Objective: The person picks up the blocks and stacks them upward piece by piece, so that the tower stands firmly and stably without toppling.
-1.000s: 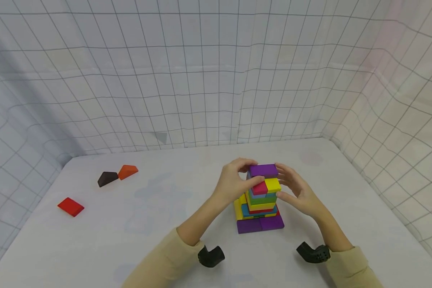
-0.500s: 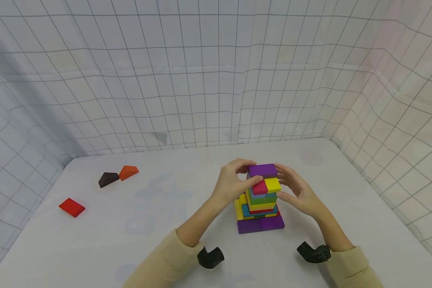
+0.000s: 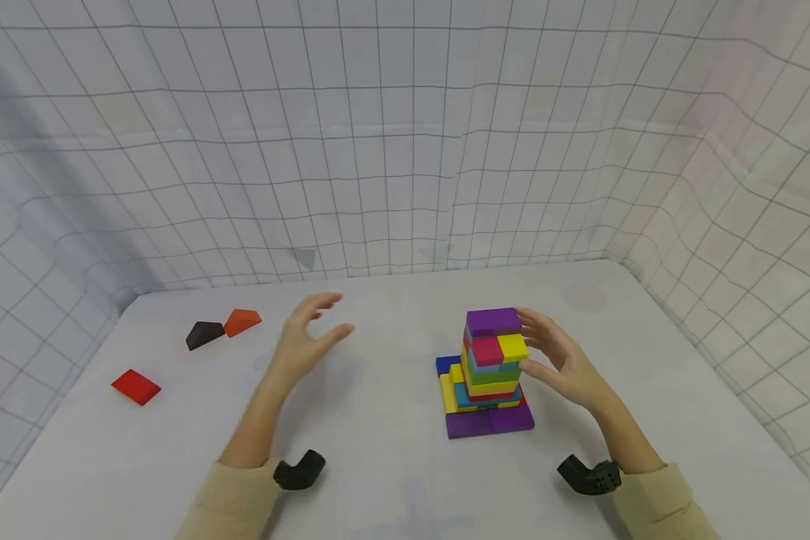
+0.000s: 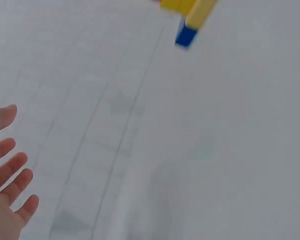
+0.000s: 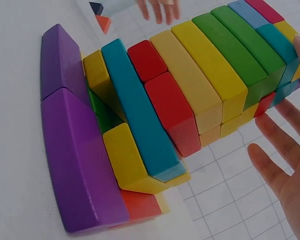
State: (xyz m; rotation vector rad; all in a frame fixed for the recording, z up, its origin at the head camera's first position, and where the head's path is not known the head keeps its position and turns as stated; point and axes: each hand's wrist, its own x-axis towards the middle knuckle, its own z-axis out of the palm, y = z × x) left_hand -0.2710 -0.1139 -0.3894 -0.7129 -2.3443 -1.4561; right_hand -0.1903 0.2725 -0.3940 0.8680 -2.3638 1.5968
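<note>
A tower of coloured blocks (image 3: 490,389) stands right of centre in the head view, with purple blocks (image 3: 469,425) at its base and one purple block (image 3: 494,322) on top. My right hand (image 3: 560,356) is at the tower's right side, fingers and thumb spread beside its upper layers; whether every fingertip touches cannot be told. The right wrist view shows teal, red, yellow and green blocks (image 5: 230,47) stacked close together. My left hand (image 3: 302,346) hovers left of the tower, fingers apart and holding nothing. A dark blue block (image 4: 185,36) shows at the tower's edge in the left wrist view.
On the left part of the white table (image 3: 196,442) lie a red block (image 3: 136,387), a black block (image 3: 205,334) and an orange block (image 3: 241,321); the last two touch or nearly touch. A white gridded curtain (image 3: 391,150) encloses the back and sides.
My left hand has left the upper part of the tower and moved well to the left. The right hand stays at the tower, which stands as before.
</note>
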